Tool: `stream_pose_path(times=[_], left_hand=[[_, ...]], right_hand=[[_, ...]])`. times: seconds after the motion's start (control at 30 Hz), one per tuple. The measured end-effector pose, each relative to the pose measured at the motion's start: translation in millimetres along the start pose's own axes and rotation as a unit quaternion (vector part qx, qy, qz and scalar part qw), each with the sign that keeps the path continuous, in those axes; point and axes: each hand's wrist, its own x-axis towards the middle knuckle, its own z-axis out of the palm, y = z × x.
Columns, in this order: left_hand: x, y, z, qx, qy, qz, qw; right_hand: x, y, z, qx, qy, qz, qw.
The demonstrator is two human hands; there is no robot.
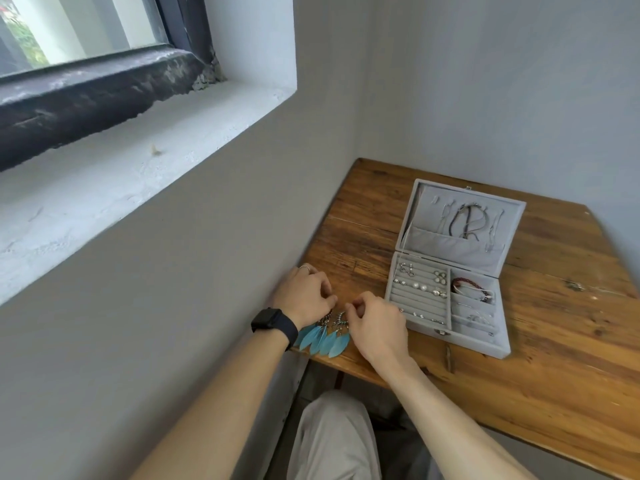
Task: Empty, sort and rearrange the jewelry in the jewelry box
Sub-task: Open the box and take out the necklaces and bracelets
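Your left hand (304, 292): fingers curled, pinching the metal top of the feather earrings (323, 337) at the left edge of the table (519, 393).
Feather earrings: blue, very light and soft. The feathers look easy to bend or snag, so hold the metal tops, not the feathers.
Your right hand (377, 323): fingers curled, pinching the other metal top, just beside your left hand.
Open jewelry box (464, 337): near your right hand. It has studs (419, 285) in rows, a bracelet (467, 284) in a side slot, and necklaces (469, 221) in the lid (446, 249).
Studs: tiny and likely slippery. Pinch them one at a time.
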Motion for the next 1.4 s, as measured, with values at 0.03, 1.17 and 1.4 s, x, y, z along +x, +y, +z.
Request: stream_pose_path(times=[0.03,1.17,1.4], left_hand=[[-0.6,1.1,0.6,0.004,0.006,-0.001,1.0],[-57.9,-10.8,15.6,0.053,0.05,0.042,0.996],[-58.5,-3.7,5.9,0.033,0.033,0.03,0.998]], right_hand=[[0.0,-1.0,-0.6,-0.004,0.002,0.002,1.0],[-35.2,8.0,8.3,0.003,0.0,-0.039,0.999],[-36.9,14.7,-1.4,0.091,-0.014,-0.052,0.994]])
